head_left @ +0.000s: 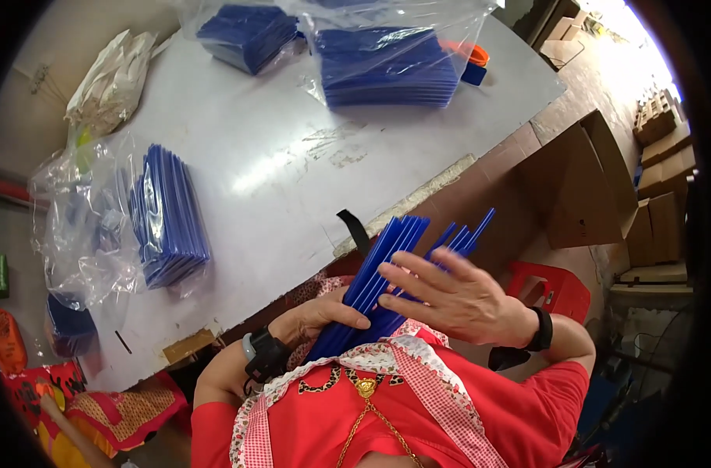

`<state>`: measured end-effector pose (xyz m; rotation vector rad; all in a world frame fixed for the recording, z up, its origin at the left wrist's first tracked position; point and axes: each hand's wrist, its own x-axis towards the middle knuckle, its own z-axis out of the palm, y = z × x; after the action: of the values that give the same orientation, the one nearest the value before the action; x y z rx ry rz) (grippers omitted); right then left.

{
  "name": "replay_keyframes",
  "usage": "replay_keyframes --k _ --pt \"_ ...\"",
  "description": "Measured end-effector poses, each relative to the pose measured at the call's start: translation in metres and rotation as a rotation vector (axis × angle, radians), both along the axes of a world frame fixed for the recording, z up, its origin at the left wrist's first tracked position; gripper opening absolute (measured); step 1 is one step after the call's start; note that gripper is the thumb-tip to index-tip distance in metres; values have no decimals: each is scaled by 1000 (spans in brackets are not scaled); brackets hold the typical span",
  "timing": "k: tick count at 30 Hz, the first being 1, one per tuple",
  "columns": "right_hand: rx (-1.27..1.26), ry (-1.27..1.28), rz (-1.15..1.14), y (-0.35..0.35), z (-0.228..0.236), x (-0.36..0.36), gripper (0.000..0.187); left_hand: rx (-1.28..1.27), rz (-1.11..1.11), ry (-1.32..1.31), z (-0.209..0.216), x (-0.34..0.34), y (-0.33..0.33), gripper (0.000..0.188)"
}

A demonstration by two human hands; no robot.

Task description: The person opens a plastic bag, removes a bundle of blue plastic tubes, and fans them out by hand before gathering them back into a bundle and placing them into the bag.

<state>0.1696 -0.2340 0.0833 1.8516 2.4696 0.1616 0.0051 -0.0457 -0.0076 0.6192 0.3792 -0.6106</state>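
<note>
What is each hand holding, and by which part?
The left hand holds blue strips by their left edge, below the upper ends. The right hand is open, with no visible grip.

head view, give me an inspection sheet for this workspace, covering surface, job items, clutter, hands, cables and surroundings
Surface: pale table, dark scuffs toward the far side.
Job's things: blue strips held at the chest; blue stacks among clear plastic bags.
Clutter: orange item; crumpled white bag.
Hands: left hand grips the strips; right hand open over them, contact unclear.
Cables: nothing clearly seen.
Surroundings: open cardboard box, red stool; another person's hand, lower left.
</note>
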Motion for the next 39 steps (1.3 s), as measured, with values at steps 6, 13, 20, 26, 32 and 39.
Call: replay_keyframes --k 6,13,20,26,32,39 --pt "49 256 188 32 -63 10 69 107 -273 -74 -3 3 -4 69" --pt "-526 1327 -276 4 -125 -6 69 -1175 -365 223 -34 23 6 60" --pt "-200 1735 -609 -41 -143 -17 67 -133 60 64 -3 9 -3 61" --pt "-307 1703 -565 -61 -151 -20 73 236 -105 -373 0 0 -21 45" --pt "-256 1600 -509 -57 -142 -14 74 626 -144 -640 5 6 -24 25" --pt "-414 2322 -417 54 -120 -8 62 781 748 -374 43 65 5 34"
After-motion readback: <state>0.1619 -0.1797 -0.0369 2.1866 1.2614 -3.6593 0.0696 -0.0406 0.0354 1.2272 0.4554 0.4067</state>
